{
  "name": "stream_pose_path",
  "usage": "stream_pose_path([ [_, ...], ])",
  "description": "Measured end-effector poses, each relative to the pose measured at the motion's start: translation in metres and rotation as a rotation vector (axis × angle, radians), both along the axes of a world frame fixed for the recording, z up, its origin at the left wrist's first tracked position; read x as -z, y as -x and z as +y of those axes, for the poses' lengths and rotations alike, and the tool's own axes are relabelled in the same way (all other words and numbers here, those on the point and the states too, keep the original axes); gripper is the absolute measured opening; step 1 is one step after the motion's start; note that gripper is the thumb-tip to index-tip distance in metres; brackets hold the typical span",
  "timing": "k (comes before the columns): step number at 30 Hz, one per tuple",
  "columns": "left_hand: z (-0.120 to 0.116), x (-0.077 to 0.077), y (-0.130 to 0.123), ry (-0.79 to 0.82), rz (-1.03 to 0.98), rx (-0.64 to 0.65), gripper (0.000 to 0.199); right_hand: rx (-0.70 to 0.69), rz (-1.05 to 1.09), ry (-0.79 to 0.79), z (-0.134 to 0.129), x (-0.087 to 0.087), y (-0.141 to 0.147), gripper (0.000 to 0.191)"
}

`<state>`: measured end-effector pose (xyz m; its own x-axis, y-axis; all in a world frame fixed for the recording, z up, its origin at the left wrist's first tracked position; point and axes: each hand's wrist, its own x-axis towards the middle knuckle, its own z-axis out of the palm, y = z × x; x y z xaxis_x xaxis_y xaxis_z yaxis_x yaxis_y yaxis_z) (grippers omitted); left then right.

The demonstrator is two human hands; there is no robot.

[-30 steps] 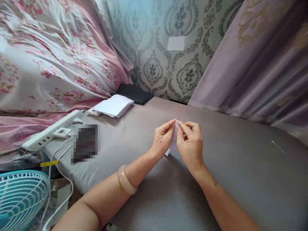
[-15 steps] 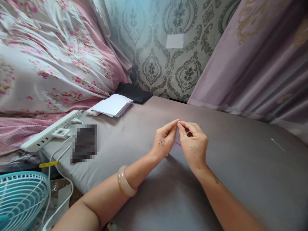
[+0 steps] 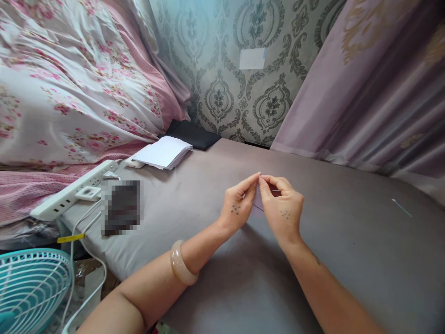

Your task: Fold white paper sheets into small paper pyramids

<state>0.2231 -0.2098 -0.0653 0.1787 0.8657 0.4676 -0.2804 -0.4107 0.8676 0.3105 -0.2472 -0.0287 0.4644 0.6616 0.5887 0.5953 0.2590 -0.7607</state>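
My left hand and my right hand are raised over the middle of the grey-covered surface, fingertips meeting. Thumb and fingers are pinched together on each, and what lies between the tips is too small to make out. In the gap below the fingertips a pale lilac patch with a thin dark line shows; I cannot tell whether it is held or lies behind the hands. A pale bangle circles my left forearm.
The grey cover spreads beneath. At left are a stack of white paper, a black folded item, a power strip with cables, a blurred-out dark object and a fan. A thin stick lies right.
My right hand has shifted slightly to the right and turned a little. The joined fingertips moved marginally right, still pinched together. A small pale bit seen below my left hand no longer shows.
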Motion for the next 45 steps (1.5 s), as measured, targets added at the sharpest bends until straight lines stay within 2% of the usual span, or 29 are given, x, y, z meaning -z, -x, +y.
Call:
stream_pose_path([
  [6,-0.002,-0.002,0.0,-0.006,0.003,0.035,0.031,-0.074,0.108,0.063,0.001,-0.002,-0.006,0.019],
  [10,-0.003,-0.007,0.001,0.078,-0.029,0.092,0.027,-0.123,0.178,0.094,0.001,-0.005,-0.008,0.019],
  [16,-0.001,-0.007,0.001,0.115,-0.082,0.091,0.02,-0.152,0.266,0.142,0.001,-0.007,-0.007,0.025],
  [27,-0.003,-0.013,0.0,0.117,-0.136,0.064,0.016,-0.165,0.183,0.114,0.0,-0.008,-0.007,0.022],
  [33,-0.004,-0.018,0.001,0.15,-0.163,0.057,0.016,-0.196,0.287,0.148,-0.001,-0.009,-0.007,0.022],
  [39,-0.004,-0.024,0.005,0.23,-0.207,0.113,0.018,-0.155,0.133,0.109,-0.005,-0.013,-0.005,0.016],
  [45,0.003,-0.022,0.007,0.358,-0.279,0.093,0.019,-0.18,-0.02,0.06,-0.004,-0.005,-0.002,0.021],
])
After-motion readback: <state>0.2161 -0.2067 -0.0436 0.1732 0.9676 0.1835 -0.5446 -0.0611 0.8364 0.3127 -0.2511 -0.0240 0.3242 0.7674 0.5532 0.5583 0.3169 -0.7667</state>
